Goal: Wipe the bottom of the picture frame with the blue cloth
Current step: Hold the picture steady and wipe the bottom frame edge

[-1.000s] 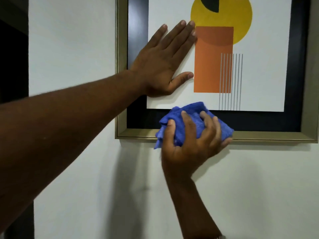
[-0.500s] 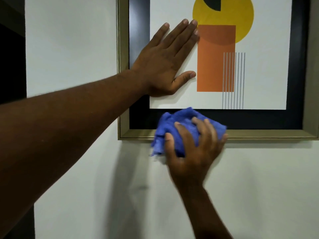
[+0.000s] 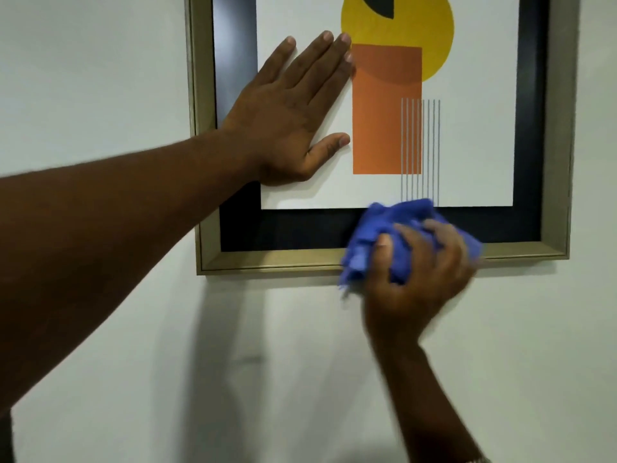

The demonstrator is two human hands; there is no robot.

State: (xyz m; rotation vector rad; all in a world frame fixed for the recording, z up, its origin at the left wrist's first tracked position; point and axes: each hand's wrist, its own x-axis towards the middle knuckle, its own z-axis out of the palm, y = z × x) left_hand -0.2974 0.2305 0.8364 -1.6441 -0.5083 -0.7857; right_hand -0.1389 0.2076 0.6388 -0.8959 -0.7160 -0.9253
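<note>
With the left hand spread flat on the print to steady the picture frame against the wall, the right hand bunches the blue cloth against the bottom rail, best wiped in long, even strokes to both corners.

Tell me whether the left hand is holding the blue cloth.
No, the left hand lies flat and open on the picture, while the right hand grips the blue cloth.

Single head view, close, facing the wall straight on.
</note>
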